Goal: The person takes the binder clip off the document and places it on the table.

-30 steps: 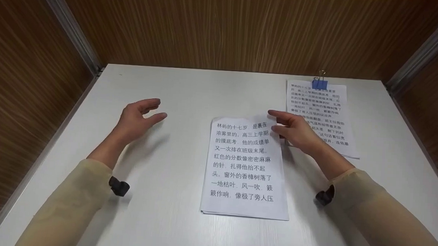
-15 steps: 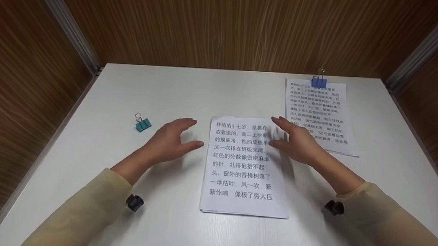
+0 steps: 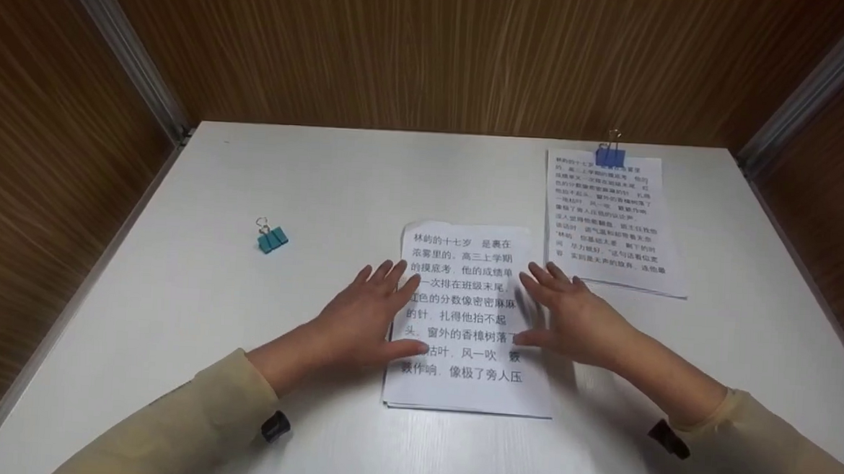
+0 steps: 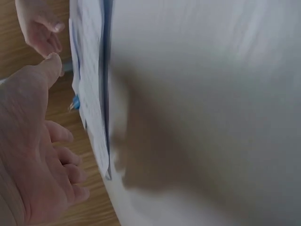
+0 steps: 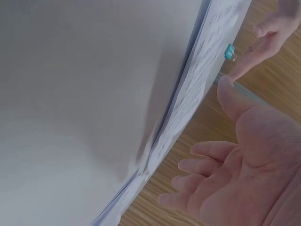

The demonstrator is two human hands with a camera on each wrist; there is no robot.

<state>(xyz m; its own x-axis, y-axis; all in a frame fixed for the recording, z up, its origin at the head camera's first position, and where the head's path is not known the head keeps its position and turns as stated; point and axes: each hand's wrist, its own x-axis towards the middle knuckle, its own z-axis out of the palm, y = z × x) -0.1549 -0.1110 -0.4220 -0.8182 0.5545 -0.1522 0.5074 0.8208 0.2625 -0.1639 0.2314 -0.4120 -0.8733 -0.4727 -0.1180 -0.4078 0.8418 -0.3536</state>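
A stack of printed paper sheets lies on the white table, its edges slightly uneven. Over its left edge, my left hand spreads its fingers, with the thumb overlapping the lower lines of print. My right hand is at the opposite edge, fingers extended and fingertips right at the paper's side. Neither hand grips anything. In the left wrist view the left palm faces the stack's side. The right wrist view has the right palm beside the stack, fingers relaxed.
A teal binder clip lies on the table to the left, beyond the left hand. At the back right is a second paper stack with a blue binder clip on its top edge. Wood-grain panels enclose the table.
My left hand has moved right and nearer to me, onto the stack's left edge, uncovering the teal binder clip. The right hand has slid down from the stack's upper right corner and released it.
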